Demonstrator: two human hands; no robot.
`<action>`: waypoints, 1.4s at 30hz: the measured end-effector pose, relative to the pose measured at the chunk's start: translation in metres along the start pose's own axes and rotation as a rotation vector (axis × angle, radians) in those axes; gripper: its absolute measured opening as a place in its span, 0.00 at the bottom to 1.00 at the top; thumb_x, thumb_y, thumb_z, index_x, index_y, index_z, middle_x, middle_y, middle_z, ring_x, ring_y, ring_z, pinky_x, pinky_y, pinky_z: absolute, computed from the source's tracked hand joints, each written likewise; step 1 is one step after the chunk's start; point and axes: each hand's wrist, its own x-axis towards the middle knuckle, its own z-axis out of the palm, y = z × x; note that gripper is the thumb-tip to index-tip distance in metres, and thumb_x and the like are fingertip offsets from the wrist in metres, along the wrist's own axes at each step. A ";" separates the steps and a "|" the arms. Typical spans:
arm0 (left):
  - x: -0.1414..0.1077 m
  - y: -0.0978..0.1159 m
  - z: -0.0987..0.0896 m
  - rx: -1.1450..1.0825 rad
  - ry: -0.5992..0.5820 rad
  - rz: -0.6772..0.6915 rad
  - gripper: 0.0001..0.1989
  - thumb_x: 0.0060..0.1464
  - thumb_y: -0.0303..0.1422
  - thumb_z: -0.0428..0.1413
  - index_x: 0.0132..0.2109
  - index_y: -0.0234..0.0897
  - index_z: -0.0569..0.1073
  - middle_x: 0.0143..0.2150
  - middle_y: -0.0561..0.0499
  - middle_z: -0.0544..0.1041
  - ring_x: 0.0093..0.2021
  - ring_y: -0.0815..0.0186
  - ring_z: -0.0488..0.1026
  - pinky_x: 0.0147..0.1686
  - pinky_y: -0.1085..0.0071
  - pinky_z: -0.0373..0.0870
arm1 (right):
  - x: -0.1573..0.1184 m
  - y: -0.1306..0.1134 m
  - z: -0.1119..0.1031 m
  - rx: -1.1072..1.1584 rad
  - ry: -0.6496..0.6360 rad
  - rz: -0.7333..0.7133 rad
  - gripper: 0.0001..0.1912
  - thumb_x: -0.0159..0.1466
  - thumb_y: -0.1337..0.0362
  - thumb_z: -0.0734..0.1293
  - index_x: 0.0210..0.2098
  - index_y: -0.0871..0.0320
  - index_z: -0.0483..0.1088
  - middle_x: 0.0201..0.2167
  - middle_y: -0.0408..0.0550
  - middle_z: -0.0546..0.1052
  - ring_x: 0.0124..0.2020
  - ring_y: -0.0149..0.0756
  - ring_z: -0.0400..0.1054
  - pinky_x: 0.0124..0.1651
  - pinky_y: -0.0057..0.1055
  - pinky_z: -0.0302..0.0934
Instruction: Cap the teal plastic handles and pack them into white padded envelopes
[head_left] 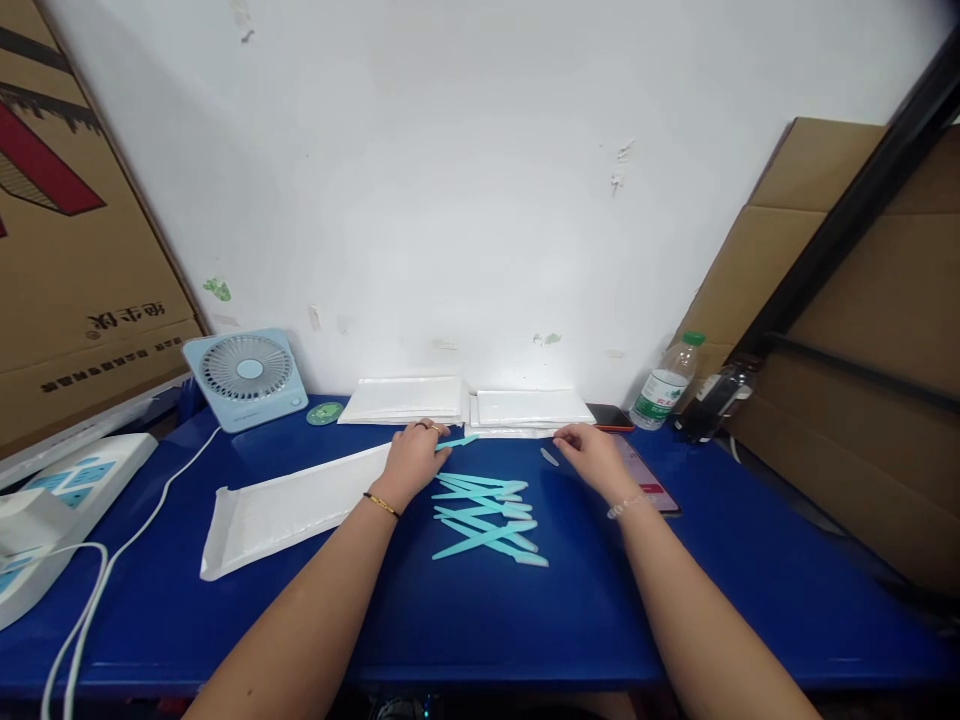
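A teal eyebrow razor pokes out from the fingers of my left hand, which is closed around its handle end near the back of the desk. To the right, the thumb and fingers of my right hand are pinched together; what they hold, if anything, is too small to make out. Just below those fingertips is a small, pale, translucent blade cover, seemingly apart from them. Between my forearms, several teal eyebrow razors lie crisscrossed in a loose pile, their pale blade ends mostly pointing right.
White flat packets are stacked against the wall; one long white packet lies beneath my left wrist. A phone lies under my right wrist. A blue fan, power strip, water bottle and dark bottle edge the desk.
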 end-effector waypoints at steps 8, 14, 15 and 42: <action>0.008 -0.014 0.010 0.101 -0.111 0.034 0.07 0.55 0.31 0.50 0.36 0.38 0.73 0.38 0.48 0.77 0.41 0.60 0.71 0.41 0.66 0.61 | -0.004 0.003 0.025 -0.096 -0.199 -0.038 0.03 0.55 0.65 0.66 0.26 0.58 0.70 0.29 0.49 0.74 0.31 0.36 0.67 0.34 0.30 0.58; 0.008 -0.003 0.015 0.065 -0.114 0.209 0.11 0.57 0.29 0.46 0.34 0.38 0.73 0.36 0.49 0.77 0.39 0.63 0.71 0.38 0.68 0.59 | -0.007 -0.008 0.029 0.120 -0.278 -0.085 0.02 0.55 0.66 0.65 0.28 0.57 0.71 0.24 0.43 0.74 0.25 0.31 0.65 0.29 0.27 0.56; 0.008 -0.002 0.016 0.054 -0.114 0.232 0.11 0.56 0.28 0.46 0.34 0.38 0.73 0.36 0.49 0.77 0.39 0.63 0.71 0.39 0.69 0.59 | -0.007 -0.009 0.030 0.140 -0.274 -0.106 0.03 0.55 0.66 0.65 0.28 0.57 0.72 0.25 0.43 0.74 0.26 0.31 0.66 0.29 0.27 0.57; 0.005 0.013 0.015 0.013 -0.133 0.324 0.10 0.55 0.28 0.48 0.34 0.39 0.74 0.36 0.50 0.77 0.37 0.64 0.71 0.38 0.69 0.57 | -0.011 -0.027 0.038 0.199 -0.326 -0.169 0.06 0.57 0.65 0.65 0.31 0.56 0.75 0.25 0.43 0.74 0.25 0.30 0.64 0.29 0.26 0.57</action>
